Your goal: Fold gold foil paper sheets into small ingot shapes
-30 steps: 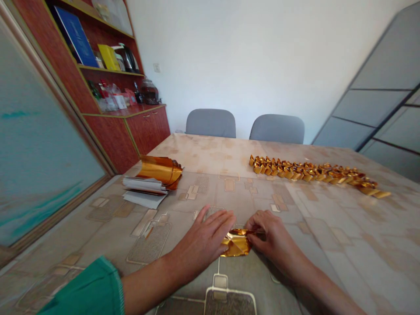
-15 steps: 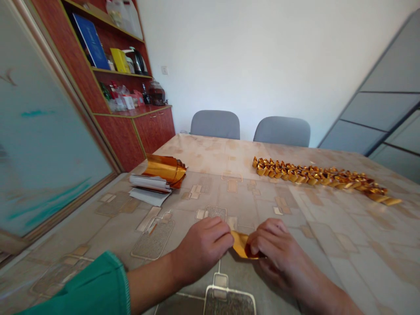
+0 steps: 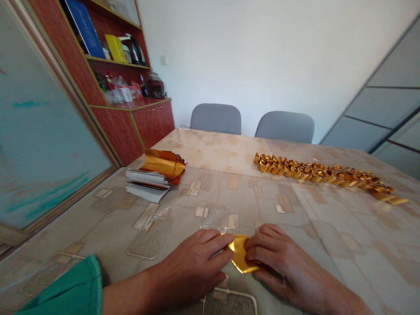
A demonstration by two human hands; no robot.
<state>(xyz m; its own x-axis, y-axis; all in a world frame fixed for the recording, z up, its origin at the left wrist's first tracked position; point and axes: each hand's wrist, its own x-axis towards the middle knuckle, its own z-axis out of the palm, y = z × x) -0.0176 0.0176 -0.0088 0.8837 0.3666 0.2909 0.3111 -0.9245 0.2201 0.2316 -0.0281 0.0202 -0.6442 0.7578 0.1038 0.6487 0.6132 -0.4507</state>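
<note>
Looks to me like the left grip (image 3: 201, 257) pinches one edge of the folded gold foil paper (image 3: 240, 253), right grip (image 3: 274, 257) pinching the other, probably keeping it steady between them. Foil stack (image 3: 164, 163) beyond the left, folded foil pieces (image 3: 315, 172) beyond the right, likely so they don't mix.

A beige, rectangle-patterned table (image 3: 331, 223) bears a curled gold-and-white paper stack (image 3: 160, 165); right of that stack lies a band of folded gold-foil pieces (image 3: 316, 173), and nearer than the stack, apparently, a glossy gold sheet (image 3: 240, 254).
</note>
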